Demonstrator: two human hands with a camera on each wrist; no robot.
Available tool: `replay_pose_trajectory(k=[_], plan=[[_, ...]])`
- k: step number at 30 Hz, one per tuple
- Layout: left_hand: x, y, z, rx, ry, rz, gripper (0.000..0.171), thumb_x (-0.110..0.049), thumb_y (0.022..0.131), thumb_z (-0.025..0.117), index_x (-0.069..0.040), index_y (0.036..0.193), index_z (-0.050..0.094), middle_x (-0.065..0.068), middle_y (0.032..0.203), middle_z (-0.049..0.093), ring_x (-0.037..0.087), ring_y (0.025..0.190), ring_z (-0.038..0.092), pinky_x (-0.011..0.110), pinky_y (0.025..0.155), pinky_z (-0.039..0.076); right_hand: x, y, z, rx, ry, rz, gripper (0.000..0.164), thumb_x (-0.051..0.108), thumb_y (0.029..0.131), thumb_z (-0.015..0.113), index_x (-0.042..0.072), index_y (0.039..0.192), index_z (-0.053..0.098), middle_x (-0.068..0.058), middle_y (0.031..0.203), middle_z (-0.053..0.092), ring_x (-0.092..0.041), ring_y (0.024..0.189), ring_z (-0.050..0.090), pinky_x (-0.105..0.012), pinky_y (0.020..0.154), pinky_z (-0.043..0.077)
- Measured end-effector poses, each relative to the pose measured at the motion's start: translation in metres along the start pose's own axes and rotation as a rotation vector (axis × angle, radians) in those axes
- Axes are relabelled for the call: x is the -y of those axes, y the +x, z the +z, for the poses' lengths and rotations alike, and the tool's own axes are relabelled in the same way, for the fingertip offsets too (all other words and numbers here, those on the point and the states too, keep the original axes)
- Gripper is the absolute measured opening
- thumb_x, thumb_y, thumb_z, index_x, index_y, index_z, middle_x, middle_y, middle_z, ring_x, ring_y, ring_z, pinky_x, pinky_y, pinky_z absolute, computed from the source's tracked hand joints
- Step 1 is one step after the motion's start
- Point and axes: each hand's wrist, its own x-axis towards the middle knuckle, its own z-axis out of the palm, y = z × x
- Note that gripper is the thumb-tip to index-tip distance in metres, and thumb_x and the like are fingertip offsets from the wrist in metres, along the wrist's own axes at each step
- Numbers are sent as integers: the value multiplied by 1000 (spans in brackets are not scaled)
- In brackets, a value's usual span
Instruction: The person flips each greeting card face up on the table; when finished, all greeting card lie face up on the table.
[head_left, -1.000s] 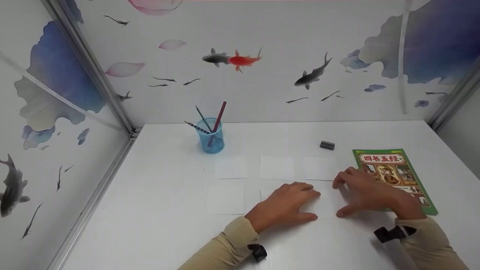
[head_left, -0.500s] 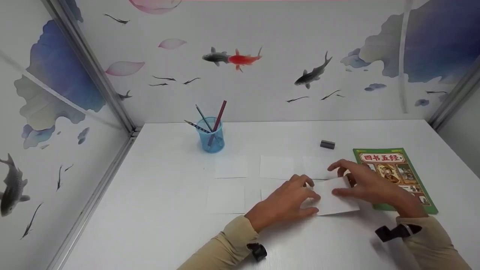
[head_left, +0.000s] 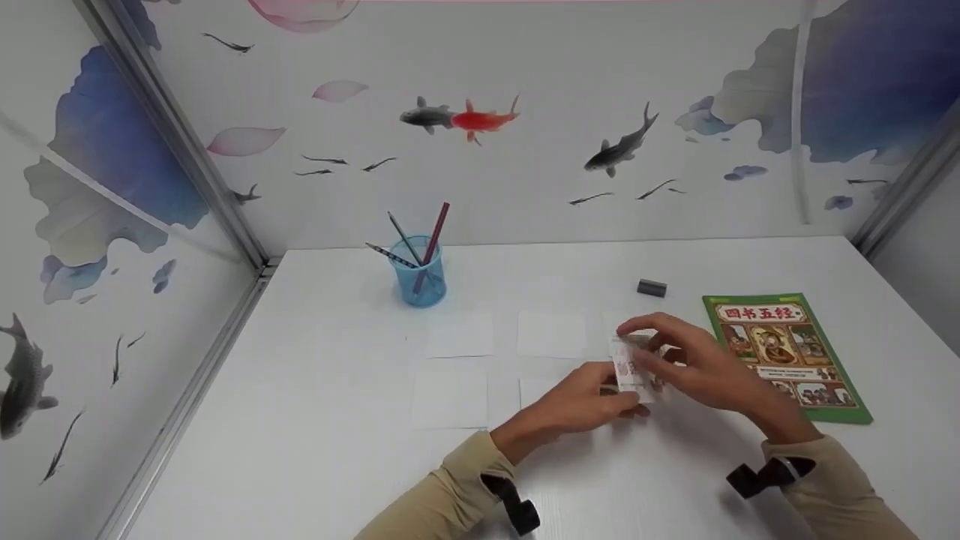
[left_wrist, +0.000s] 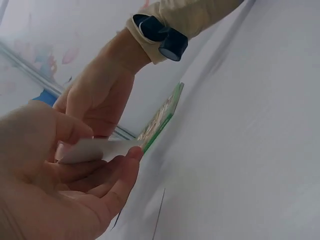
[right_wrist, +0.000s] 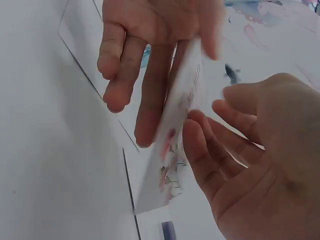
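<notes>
My left hand (head_left: pixel 574 405) pinches a thin card (head_left: pixel 625 375) between thumb and fingers. It stands tilted on edge above the table, its printed face with small reddish pictures and lettering turned towards my right hand (head_left: pixel 701 367). In the right wrist view, pinkish and green figures show on the card (right_wrist: pixel 172 150), and its back is plain white in the left wrist view. My right hand's fingers are spread loosely beside it, fingertips (right_wrist: pixel 192 135) right at the printed face. Blank white cards lie flat in two rows, among them a front-left card (head_left: pixel 450 394) and a back-middle card (head_left: pixel 551 334).
A blue mesh cup (head_left: pixel 418 281) holding several pencils stands at the back left. Behind my right hand lies a dark grey eraser (head_left: pixel 652 288). A green-edged book (head_left: pixel 784 330) lies to the right, partly under my right forearm. Walls enclose the table.
The card lay flat between my hands, then my right hand tipped its far right side up. It has since been lifted and turned printed face up on edge, with my left hand gripping it.
</notes>
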Motion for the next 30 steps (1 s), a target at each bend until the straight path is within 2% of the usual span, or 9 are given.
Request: replay_pose_trajectory(k=[3, 6, 9, 12, 16, 19, 21, 26, 30], plan=[[4, 1, -2, -41, -51, -6, 37, -7, 105, 61, -9, 141, 67, -1, 119, 76, 15, 104, 78, 32, 96, 64, -4, 0, 1, -28, -85, 9, 40, 18, 100, 80, 20, 138, 69, -4, 134, 72, -11, 85, 67, -26, 69, 57], [6, 1, -5, -86, -105, -5, 34, -9, 102, 67, -8, 136, 71, 0, 117, 77, 14, 103, 77, 34, 96, 64, -5, 1, -1, -85, -161, 97, 44, 30, 97, 85, 18, 136, 71, -4, 115, 73, -9, 73, 63, -24, 62, 51], [7, 1, -8, -114, -162, 5, 39, -6, 98, 74, -8, 137, 70, 3, 121, 77, 16, 105, 76, 36, 96, 65, -6, 2, -4, -121, -208, 197, 53, 39, 97, 84, 13, 140, 68, -7, 102, 71, -11, 72, 62, -23, 61, 48], [6, 1, -9, -144, -166, 2, 47, -2, 98, 74, -11, 143, 64, 5, 124, 77, 18, 105, 78, 36, 93, 65, -6, 2, -5, -131, -238, 243, 66, 44, 96, 83, 9, 148, 61, -12, 108, 71, -19, 82, 67, -26, 65, 50], [6, -1, -7, -198, -36, -14, 37, -11, 104, 71, -16, 138, 58, 4, 123, 79, 15, 100, 79, 31, 87, 64, -6, 0, -3, -110, -268, 154, 71, 29, 98, 83, 11, 158, 51, -18, 145, 63, -34, 123, 66, -45, 89, 59], [7, -2, -7, -219, 126, 2, 28, -20, 108, 68, -17, 135, 62, 4, 122, 81, 8, 100, 77, 26, 85, 60, -5, -3, 0, -50, -248, 37, 70, 6, 97, 79, 17, 160, 51, -14, 168, 46, -42, 151, 47, -64, 110, 51], [8, -1, -8, -220, 220, 28, 28, -22, 109, 67, -15, 136, 65, 4, 121, 82, 5, 100, 77, 23, 85, 58, -4, -4, 1, -2, -240, -23, 67, -4, 95, 76, 20, 155, 59, -11, 171, 44, -42, 156, 41, -68, 115, 46], [9, -1, -8, -225, 402, 79, 33, -20, 107, 70, -14, 140, 66, 4, 119, 83, 1, 94, 75, 16, 80, 54, -2, -5, 0, 69, -309, 14, 41, 3, 93, 82, 23, 129, 75, -3, 139, 70, -33, 130, 65, -56, 101, 57], [8, -4, -4, -184, 622, 107, 47, -15, 103, 75, -15, 147, 60, 4, 134, 75, 1, 102, 70, 14, 87, 54, -7, -6, -4, 113, -377, 137, 31, 13, 93, 85, 16, 123, 76, -1, 118, 74, -22, 105, 65, -42, 86, 57]])
